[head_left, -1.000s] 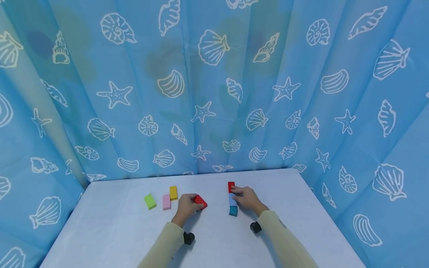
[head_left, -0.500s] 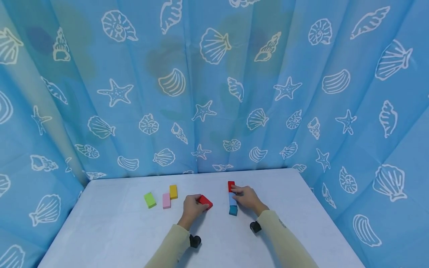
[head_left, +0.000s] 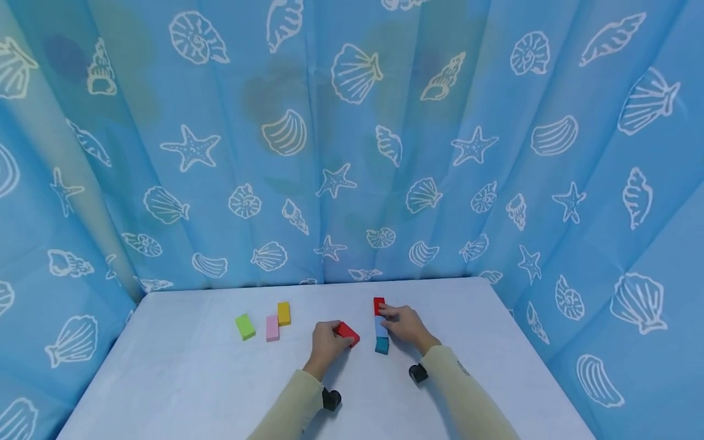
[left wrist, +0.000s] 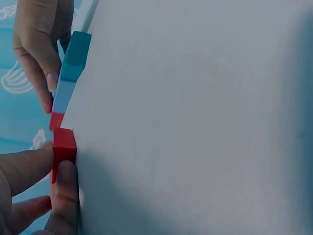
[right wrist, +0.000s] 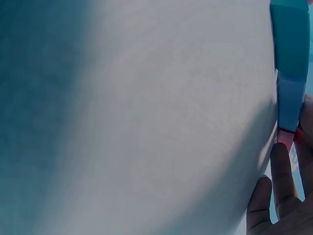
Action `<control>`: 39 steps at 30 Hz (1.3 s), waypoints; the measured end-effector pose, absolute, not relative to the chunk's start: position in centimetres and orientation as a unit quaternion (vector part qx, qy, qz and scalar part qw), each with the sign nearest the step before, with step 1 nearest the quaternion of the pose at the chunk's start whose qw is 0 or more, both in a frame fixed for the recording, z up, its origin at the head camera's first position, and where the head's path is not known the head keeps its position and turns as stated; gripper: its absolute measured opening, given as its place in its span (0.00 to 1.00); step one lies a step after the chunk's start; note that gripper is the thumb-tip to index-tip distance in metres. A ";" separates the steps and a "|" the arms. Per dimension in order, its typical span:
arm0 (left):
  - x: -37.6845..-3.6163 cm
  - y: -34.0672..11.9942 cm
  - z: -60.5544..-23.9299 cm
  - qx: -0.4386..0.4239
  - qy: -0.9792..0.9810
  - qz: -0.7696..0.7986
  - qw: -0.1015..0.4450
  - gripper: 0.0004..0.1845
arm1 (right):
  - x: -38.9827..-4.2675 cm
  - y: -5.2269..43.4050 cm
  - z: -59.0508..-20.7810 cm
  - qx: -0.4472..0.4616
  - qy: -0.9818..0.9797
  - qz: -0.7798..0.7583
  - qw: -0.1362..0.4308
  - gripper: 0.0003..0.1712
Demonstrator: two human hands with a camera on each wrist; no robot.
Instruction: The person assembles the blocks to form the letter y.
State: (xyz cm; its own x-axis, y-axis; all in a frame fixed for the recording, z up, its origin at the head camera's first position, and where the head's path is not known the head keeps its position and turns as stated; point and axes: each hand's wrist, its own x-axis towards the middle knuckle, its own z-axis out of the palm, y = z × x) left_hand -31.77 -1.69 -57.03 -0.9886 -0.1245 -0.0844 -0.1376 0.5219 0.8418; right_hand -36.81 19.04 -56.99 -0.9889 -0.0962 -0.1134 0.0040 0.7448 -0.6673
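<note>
The left hand (head_left: pixel 326 343) pinches a red block (head_left: pixel 348 333) on the white table (head_left: pixel 181 379). Just past it, the right hand (head_left: pixel 406 325) rests its straight fingers on a row of blocks (head_left: pixel 380 327): teal, light blue, red. Farther left lie green (head_left: pixel 245 326), pink (head_left: pixel 272 327) and yellow (head_left: pixel 283 313) blocks.

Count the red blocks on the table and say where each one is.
2. One red block is gripped by the left hand; the other red block sits at the far end of the row under the right hand. None seems hidden.
</note>
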 end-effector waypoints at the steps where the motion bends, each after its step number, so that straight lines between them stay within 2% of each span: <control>1: -31.7 -1.5 -57.0 -0.074 0.872 0.484 0.007 0.31 | -36.8 19.1 -57.0 -0.024 0.933 -0.352 0.071 0.24; 15: -31.4 0.2 -58.2 -0.070 0.874 0.480 -0.013 0.30 | -36.2 18.9 -57.4 -0.024 0.935 -0.347 0.063 0.23; 39: -31.0 1.4 -57.3 -0.061 0.871 0.488 -0.021 0.30 | -36.2 18.9 -57.1 -0.024 0.934 -0.352 0.053 0.24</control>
State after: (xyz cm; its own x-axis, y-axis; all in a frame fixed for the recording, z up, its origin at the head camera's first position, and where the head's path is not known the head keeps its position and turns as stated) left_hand -30.95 1.43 -57.28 -0.9917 -0.1268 -0.0222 -0.0852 0.5170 0.8517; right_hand -36.22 18.95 -57.06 -0.9933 -0.0819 -0.0814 -0.0080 0.7517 -0.6594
